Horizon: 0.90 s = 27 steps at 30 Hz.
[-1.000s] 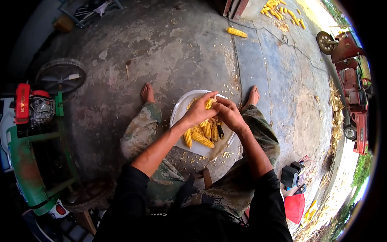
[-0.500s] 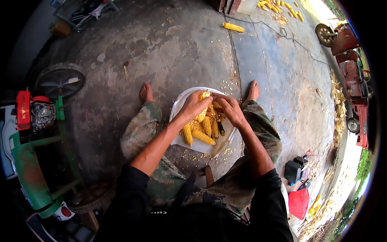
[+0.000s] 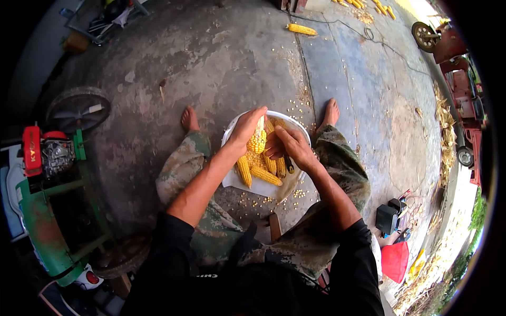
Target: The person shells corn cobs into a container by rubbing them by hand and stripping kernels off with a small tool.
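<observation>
My left hand (image 3: pixel 245 129) is wrapped around an ear of corn (image 3: pixel 257 143), held upright over a white basin (image 3: pixel 230 180). The top of this ear is pale and bare, while yellow kernels cover its lower part. Just to its right is my right hand (image 3: pixel 293 146), its fingers bent and the thumb apart from them; I cannot tell whether the fingertips touch the ear. Below both hands, several corn ears (image 3: pixel 266 176) lie in the basin among loose kernels. A dark-handled tool (image 3: pixel 289 164) with a yellow mark rests beside them, partly hidden by my right hand.
Loose kernels (image 3: pixel 253 201) dot the concrete around the basin, between my bare feet. A single ear (image 3: pixel 301 29) lies ahead near a cable (image 3: pixel 369 35). Green-framed machinery with a red engine (image 3: pixel 32 151) stands left; a black box (image 3: pixel 387 219) and red cloth (image 3: pixel 395 261) sit right.
My right hand has moved down from the top of the ear to its right side. The ear's bare, pale upper part now shows. My left hand still holds it.
</observation>
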### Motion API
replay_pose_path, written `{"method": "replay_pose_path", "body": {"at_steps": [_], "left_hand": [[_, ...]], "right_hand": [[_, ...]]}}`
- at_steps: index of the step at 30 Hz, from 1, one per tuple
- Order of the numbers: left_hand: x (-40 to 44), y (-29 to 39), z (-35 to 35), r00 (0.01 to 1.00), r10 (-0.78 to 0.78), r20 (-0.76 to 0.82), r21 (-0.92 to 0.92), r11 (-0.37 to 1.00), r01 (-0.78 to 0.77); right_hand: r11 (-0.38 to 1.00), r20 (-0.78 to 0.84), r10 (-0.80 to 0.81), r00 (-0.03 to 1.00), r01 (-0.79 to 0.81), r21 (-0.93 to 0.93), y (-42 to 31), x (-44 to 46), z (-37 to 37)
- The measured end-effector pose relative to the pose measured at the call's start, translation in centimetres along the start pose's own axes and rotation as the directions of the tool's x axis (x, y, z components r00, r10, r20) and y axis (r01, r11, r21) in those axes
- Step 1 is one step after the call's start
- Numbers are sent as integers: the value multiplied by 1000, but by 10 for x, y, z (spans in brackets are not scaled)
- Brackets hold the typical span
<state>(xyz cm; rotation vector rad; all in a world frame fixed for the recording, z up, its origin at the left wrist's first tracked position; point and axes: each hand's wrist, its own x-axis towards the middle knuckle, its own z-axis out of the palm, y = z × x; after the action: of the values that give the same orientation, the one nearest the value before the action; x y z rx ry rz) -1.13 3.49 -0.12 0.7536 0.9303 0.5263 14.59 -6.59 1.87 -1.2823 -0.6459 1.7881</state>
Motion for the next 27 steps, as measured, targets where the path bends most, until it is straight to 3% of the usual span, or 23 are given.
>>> {"method": "replay_pose_path", "body": {"at_steps": [4,8,11,14,16,18,19,20,22,23,27], "left_hand": [[-2,3,-2,997,-75,23,-57,995,76],[1,-3,-5,989,-145,37,-134,980,149],[0,0,-4,985,-102,139,-237,962,133],[-1,-2,2,991,-91,98,-288,951,116],[-5,-2,9,997,-23,71,-289,956,43],[-6,-5,18,990,116,-78,-53,991,-121],[0,-15,13,968,244,-66,49,969,-241],[2,-21,9,968,241,-70,48,970,-238],[-6,-8,10,999,48,12,-219,975,-45],[-10,-1,12,1000,12,20,-263,965,-6],[-8,2,13,999,-2,34,-303,953,12]], "right_hand": [[996,23,65,998,-66,63,-5,-8,26],[989,42,11,999,-17,150,11,-3,28],[991,21,0,1000,-3,137,10,0,29],[992,-46,-36,998,41,122,5,0,36],[975,-99,-201,975,190,-111,3,2,36],[965,-112,-204,973,180,-193,8,7,32],[948,-124,-205,971,165,-273,10,8,31],[949,-123,-201,972,162,-272,13,7,29],[989,-180,-142,973,145,4,9,6,31],[983,-171,-149,974,164,76,9,8,29],[985,-135,-126,983,140,98,5,11,26]]}}
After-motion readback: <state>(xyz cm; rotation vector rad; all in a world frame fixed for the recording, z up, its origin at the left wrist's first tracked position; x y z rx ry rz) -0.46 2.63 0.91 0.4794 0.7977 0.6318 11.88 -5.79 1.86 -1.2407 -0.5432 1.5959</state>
